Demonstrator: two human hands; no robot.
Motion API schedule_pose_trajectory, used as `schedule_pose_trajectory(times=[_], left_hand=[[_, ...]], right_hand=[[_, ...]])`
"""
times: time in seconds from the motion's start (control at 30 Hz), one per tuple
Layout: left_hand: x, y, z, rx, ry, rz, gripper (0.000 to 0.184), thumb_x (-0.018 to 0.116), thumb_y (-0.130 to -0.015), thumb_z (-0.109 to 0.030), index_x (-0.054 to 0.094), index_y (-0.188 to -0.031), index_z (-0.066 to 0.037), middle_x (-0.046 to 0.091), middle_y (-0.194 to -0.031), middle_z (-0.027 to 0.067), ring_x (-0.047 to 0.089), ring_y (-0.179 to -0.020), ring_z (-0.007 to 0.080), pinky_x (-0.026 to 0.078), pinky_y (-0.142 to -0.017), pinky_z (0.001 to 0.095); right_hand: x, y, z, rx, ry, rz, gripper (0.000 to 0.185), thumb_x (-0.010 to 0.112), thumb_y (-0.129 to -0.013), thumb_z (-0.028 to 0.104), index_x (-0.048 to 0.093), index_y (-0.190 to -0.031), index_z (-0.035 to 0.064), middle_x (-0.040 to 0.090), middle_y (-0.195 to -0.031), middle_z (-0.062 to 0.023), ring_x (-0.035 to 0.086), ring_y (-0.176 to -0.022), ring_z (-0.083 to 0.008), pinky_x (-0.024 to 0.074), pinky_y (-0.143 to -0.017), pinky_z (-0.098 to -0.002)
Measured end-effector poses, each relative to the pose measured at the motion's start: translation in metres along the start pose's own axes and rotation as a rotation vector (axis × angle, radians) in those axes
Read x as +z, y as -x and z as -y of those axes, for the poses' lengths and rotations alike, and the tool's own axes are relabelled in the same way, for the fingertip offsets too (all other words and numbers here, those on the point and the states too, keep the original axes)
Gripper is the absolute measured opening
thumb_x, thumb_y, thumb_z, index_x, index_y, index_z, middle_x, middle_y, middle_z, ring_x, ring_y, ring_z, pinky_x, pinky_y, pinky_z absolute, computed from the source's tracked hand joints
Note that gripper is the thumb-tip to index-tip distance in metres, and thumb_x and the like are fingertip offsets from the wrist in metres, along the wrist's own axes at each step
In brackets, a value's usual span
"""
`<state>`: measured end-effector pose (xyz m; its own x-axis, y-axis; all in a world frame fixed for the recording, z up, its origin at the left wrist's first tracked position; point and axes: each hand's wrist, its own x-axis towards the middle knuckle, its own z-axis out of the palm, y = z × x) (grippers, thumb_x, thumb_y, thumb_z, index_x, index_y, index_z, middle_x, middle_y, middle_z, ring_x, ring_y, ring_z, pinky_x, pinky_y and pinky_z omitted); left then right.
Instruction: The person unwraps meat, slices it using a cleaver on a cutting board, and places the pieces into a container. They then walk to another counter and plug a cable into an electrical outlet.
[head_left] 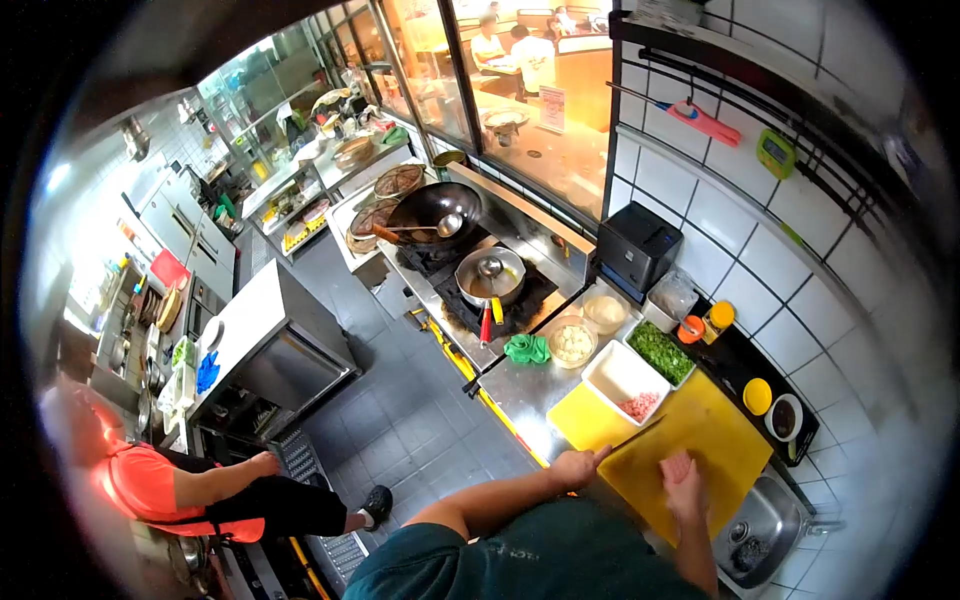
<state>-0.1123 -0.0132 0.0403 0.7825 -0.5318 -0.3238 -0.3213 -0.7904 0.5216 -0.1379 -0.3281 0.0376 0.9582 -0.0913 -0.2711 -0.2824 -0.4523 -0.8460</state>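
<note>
My left hand (578, 468) is closed at the left edge of the yellow cutting board (725, 430), round what looks like a knife (636, 437) whose thin dark blade points away across the board. My right hand (686, 495) has its fingers on a piece of pink meat (677, 467) lying on the board. Just beyond the board, a white container (610, 372) holds small pink diced meat (640, 405). Beside it is another container of chopped greens (660, 352).
A pan (490, 275) with a ladle sits on the stove, a dark wok (435, 212) behind it. Bowls (572, 342) and a green cloth (527, 348) lie on the counter. A sink (765, 520) is at the right. A person in an orange shirt (145, 480) stands at left.
</note>
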Motion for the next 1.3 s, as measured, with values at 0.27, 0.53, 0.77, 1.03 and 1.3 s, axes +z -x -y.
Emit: schedule_pose_trajectory(times=[0.27, 0.53, 0.77, 1.03, 1.3], left_hand=[[0.044, 0.002, 0.008, 0.057, -0.293, -0.080, 0.082, 0.044, -0.094, -0.009, 0.003, -0.164, -0.025, 0.067, -0.079, 0.0159, 0.068, -0.062, 0.0290, 0.054, -0.052, 0.0453], [0.044, -0.008, 0.012, 0.038, -0.153, -0.010, 0.094, 0.046, -0.091, -0.002, -0.006, -0.161, -0.037, 0.068, -0.093, 0.0201, 0.071, -0.077, 0.0330, 0.057, -0.065, 0.0438], [0.022, 0.003, -0.007, -0.074, -0.084, 0.082, 0.091, 0.041, -0.095, -0.004, -0.008, -0.158, -0.048, 0.064, -0.103, 0.0233, 0.069, -0.091, 0.0395, 0.054, -0.080, 0.0463], [0.006, 0.018, -0.027, -0.054, -0.195, 0.096, 0.087, 0.041, -0.097, -0.005, -0.008, -0.161, -0.037, 0.066, -0.109, 0.0204, 0.070, -0.097, 0.0373, 0.053, -0.086, 0.0464], [0.002, 0.028, -0.029, -0.055, -0.132, 0.066, 0.080, 0.041, -0.099, -0.009, -0.001, -0.161, -0.038, 0.065, -0.110, 0.0212, 0.069, -0.099, 0.0386, 0.053, -0.085, 0.0486]], right_hand=[[-0.008, 0.031, 0.111, 0.253, 0.263, 0.016, 0.084, 0.078, -0.078, 0.032, 0.042, -0.146, -0.0013, 0.058, -0.136, -0.0251, 0.056, -0.125, -0.0404, 0.0469, -0.102, -0.0455], [0.014, 0.019, 0.045, -0.068, 0.540, -0.137, 0.096, 0.086, -0.072, 0.034, 0.039, -0.148, -0.0017, 0.053, -0.139, -0.0287, 0.058, -0.118, -0.0439, 0.0487, -0.100, -0.0480], [0.015, -0.014, -0.013, -0.282, 0.687, -0.124, 0.092, 0.082, -0.076, 0.040, 0.041, -0.146, -0.0029, 0.049, -0.140, -0.0315, 0.047, -0.129, -0.0471, 0.0392, -0.110, -0.0518], [0.008, 0.004, 0.048, -0.303, 0.676, 0.050, 0.052, 0.068, -0.087, 0.049, 0.065, -0.113, 0.0042, 0.066, -0.103, -0.0279, 0.063, -0.095, -0.0478, 0.0494, -0.083, -0.0563], [0.015, -0.027, -0.017, -0.452, 0.748, -0.076, 0.054, 0.072, -0.087, 0.038, 0.064, -0.125, 0.0001, 0.066, -0.112, -0.0288, 0.061, -0.105, -0.0472, 0.0483, -0.095, -0.0503]])
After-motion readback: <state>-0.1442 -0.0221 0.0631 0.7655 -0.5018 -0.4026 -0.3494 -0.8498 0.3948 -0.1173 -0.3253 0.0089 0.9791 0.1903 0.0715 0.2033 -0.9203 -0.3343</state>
